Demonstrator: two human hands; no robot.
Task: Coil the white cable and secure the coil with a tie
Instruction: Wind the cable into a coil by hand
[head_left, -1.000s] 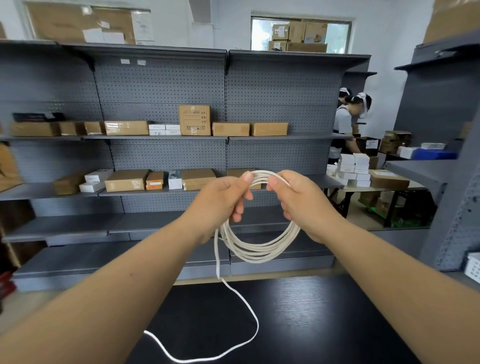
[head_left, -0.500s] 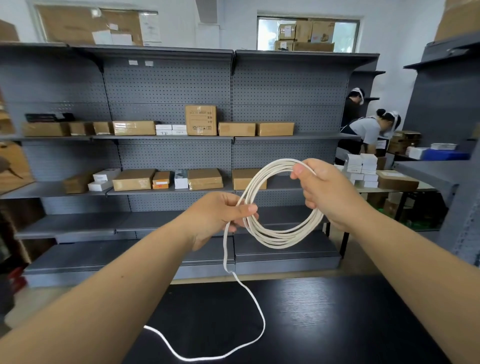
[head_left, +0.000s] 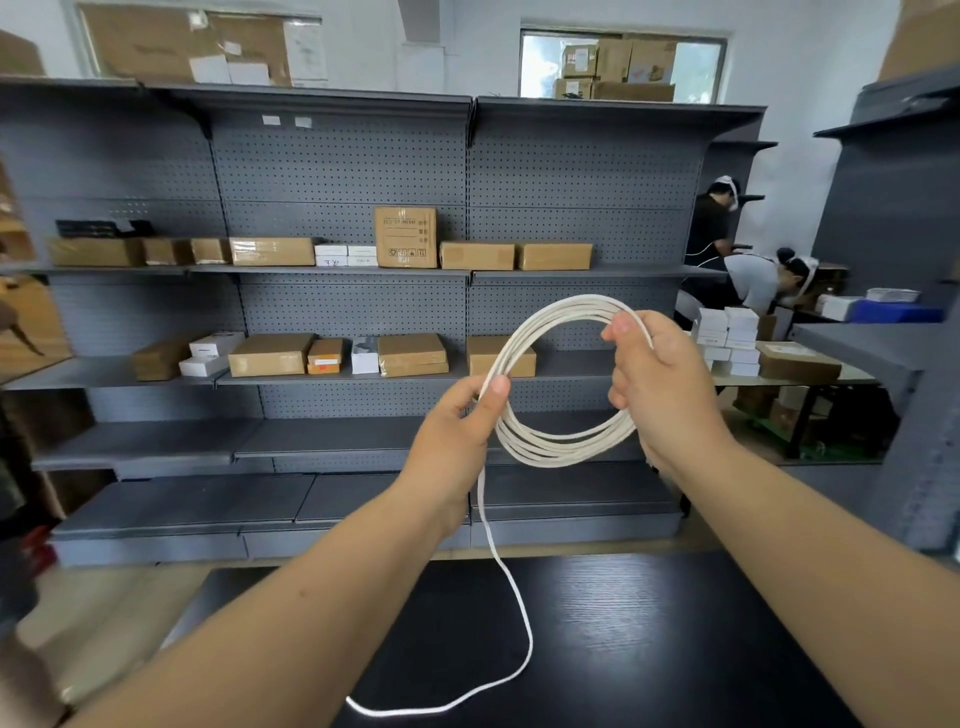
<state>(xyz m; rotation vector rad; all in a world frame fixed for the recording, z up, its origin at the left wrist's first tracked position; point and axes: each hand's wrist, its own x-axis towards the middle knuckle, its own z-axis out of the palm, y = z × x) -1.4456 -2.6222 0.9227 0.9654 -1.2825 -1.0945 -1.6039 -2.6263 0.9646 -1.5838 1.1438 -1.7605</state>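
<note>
The black table (head_left: 649, 649) is closest. The loose end of the white cable (head_left: 511, 587) lies on the table and climbs up to the left hand (head_left: 457, 431). That hand, up above the table, pinches the cable with its thumb and fingers. The right hand (head_left: 660, 384) is curled round the other side of the coil (head_left: 561, 452) and grips it. The coil hangs in the air above the table. Behind the table stand gray shelves (head_left: 337, 156) with boxes (head_left: 405, 236). Farther behind the table are two people (head_left: 711, 223).
</note>
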